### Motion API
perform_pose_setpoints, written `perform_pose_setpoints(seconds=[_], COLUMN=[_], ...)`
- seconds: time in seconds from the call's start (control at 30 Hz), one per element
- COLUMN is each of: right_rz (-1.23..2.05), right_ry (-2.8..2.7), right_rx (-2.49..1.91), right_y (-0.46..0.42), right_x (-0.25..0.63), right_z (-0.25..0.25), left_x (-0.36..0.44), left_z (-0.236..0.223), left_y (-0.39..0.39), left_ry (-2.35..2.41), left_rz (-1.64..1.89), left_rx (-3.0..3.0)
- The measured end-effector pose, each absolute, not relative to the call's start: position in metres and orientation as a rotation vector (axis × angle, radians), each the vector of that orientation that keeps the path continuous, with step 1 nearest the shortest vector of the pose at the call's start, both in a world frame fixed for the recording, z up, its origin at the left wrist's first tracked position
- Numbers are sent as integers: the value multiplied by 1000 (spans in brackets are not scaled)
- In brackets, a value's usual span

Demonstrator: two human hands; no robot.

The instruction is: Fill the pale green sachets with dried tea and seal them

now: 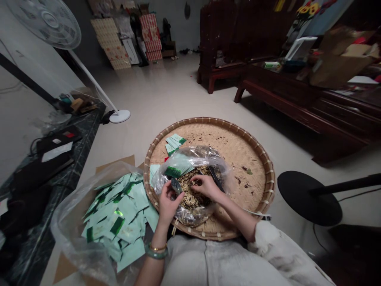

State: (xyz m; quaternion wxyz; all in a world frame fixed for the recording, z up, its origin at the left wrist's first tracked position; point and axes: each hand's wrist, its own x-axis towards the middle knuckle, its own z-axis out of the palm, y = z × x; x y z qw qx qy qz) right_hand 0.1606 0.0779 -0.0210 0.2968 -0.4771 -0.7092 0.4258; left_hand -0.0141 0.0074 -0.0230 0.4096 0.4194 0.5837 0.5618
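Observation:
My left hand [169,204] is closed round a small, dark, shiny packet [176,186], held tilted at the left side of a clear plastic bag [202,151]. Loose dried flakes [188,192], yellowish and dark brown, fill the bag. Over them my right hand [205,186] is closed in a pinch; what lies between its fingertips is too small to tell. A stack of pale green packets [180,165] rests on the flakes at the back left of the bag. Beside my right hand a long black strip [216,178] leans in the bag, its kind unclear.
The bag sits in a round woven bamboo tray [269,174] at my lap. Left of it, a big plastic bag [68,222] holds many green packets [127,214]. A white fan [119,116] stands ahead left, a black round base [309,198] at right, dark wooden furniture [297,103] beyond.

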Motion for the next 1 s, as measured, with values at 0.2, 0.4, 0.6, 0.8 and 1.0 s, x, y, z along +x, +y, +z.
perform_pose_setpoints(seconds=[0.2,0.4,0.6,0.8,1.0], right_rz=[1261,1069,714,661,699], right_ry=[-1632,-1706,-1885,-1995,-1998], right_rx=[-1125,-988,-873,-854,-858], right_y=[81,66,55,53,52], right_x=[185,179,162,159,162], right_z=[22,65,52,38,45], left_x=[-2,12,15,13,14], left_z=[-13,-5,-16,-24,-26], left_y=[10,15,14,15,15], left_ry=[1632,1665,1665,1635,1615], left_rz=[1272,1284,1299,1293,1310], left_rx=[1485,1646,1495,1352,1312])
